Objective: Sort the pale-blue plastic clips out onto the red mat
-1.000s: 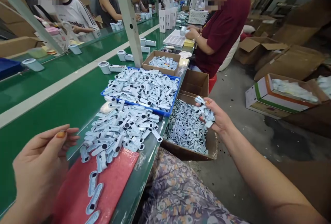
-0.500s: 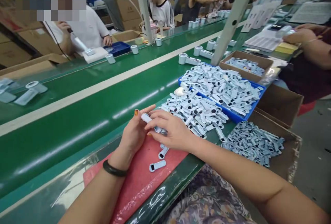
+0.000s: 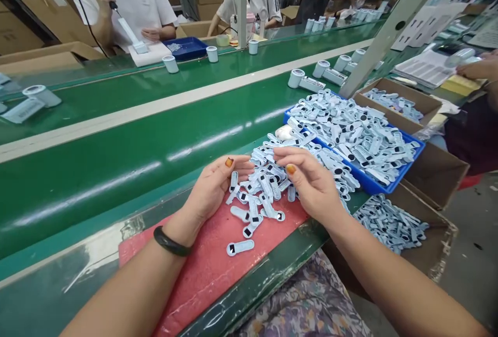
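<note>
Many small light-blue plastic pieces with black squares or dots lie in a loose pile on the red mat. My left hand rests at the pile's left side, fingers extended and apart from the thumb, holding nothing visible. On the other side my right hand is curved over the pieces, palm inward, its fingers loosely bent with no piece seen in it. One single piece lies apart on the mat, nearer to me. A dark bangle circles my left wrist.
A blue tray heaped with more pieces stands behind the pile. Cardboard boxes sit at the right. Beyond runs a green conveyor with white-blue cylindrical parts. A slanted metal post rises at the back right. Several people sit around.
My hands have moved apart, and the pieces held between them are out of them. More pieces now lie spread on the red mat. The whole view has shifted slightly.
</note>
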`<state>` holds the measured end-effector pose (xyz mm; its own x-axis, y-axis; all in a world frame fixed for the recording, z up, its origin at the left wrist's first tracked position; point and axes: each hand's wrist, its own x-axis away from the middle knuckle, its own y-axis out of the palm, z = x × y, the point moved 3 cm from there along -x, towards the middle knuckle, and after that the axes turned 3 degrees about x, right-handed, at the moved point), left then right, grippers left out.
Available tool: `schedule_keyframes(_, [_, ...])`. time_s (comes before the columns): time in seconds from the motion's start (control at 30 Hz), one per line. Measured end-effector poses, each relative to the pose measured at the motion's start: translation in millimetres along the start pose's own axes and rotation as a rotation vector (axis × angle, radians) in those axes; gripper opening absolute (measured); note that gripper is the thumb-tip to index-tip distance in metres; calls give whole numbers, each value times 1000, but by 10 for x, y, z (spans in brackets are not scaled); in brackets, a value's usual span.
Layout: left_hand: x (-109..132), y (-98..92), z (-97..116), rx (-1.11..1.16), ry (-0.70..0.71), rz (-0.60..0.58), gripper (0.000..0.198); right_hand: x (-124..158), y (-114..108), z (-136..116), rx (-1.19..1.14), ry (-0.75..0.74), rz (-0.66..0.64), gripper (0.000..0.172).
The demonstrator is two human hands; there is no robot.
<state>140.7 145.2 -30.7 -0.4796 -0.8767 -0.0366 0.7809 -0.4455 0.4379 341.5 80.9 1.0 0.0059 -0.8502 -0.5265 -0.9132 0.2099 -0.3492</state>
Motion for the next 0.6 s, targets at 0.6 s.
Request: schedule_keyframes(0.6, [17, -20, 13, 33, -110, -39, 39, 595, 136, -85, 674, -188, -254, 24])
